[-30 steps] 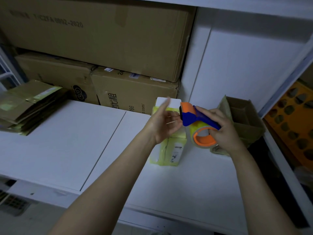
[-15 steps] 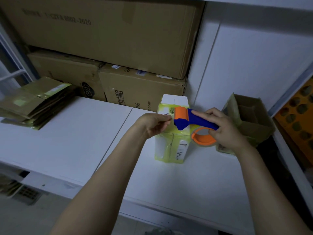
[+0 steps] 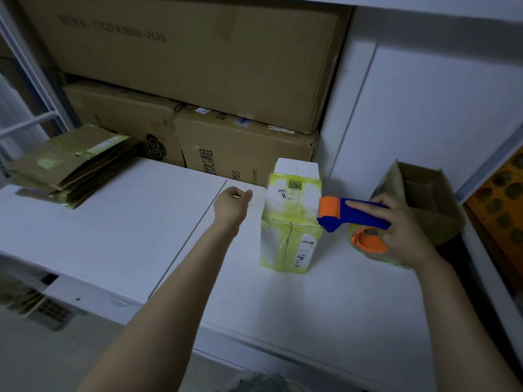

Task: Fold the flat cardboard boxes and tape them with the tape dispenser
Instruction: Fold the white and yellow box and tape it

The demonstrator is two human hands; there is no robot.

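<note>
Blue-orange tape dispenser gripped by right hand | head at box edge | left hand curled, contents unclear

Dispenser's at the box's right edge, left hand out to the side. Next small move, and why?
Probably lower the left hand to lay the faint tape strip it seems to pinch onto the yellow-taped box. The right hand holds the tape dispenser at the box's top right edge, and the strip looks stretched across the top, not yet pressed down.

Box upright mid-table; dispenser right of it, flat stack far left, cartons behind.
</note>
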